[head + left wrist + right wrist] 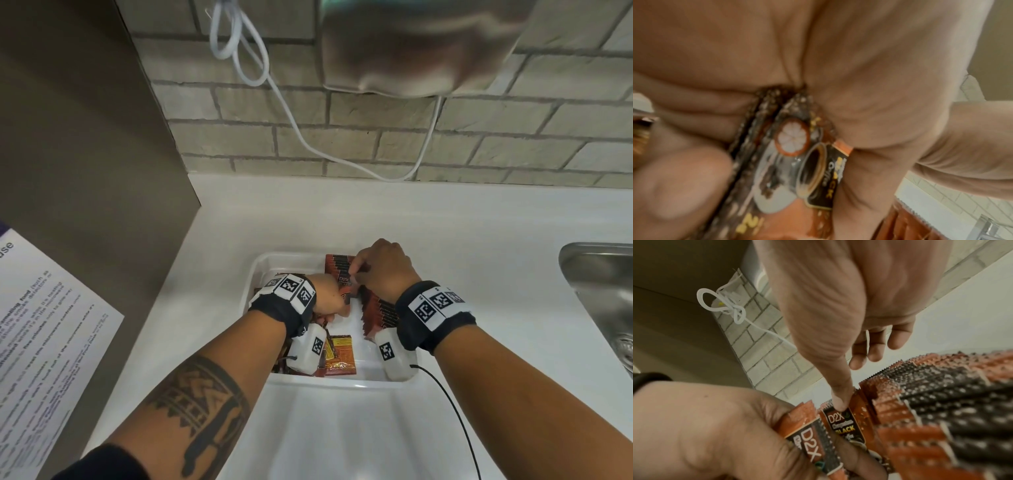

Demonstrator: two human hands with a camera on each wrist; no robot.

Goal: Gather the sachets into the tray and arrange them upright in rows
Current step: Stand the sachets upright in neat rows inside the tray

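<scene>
A white tray sits on the white counter and holds orange-and-black sachets. Several stand upright in a row on its right side, and more stand at the back. Loose ones lie flat at the front left. My left hand grips a small bundle of sachets in the middle of the tray. My right hand pinches the top of one sachet at the near end of the row, thumb tip on its face.
A steel sink lies to the right. A white cable hangs down the brick wall from a wall unit. A printed notice is on the brown panel at left. Another white tray sits nearer me.
</scene>
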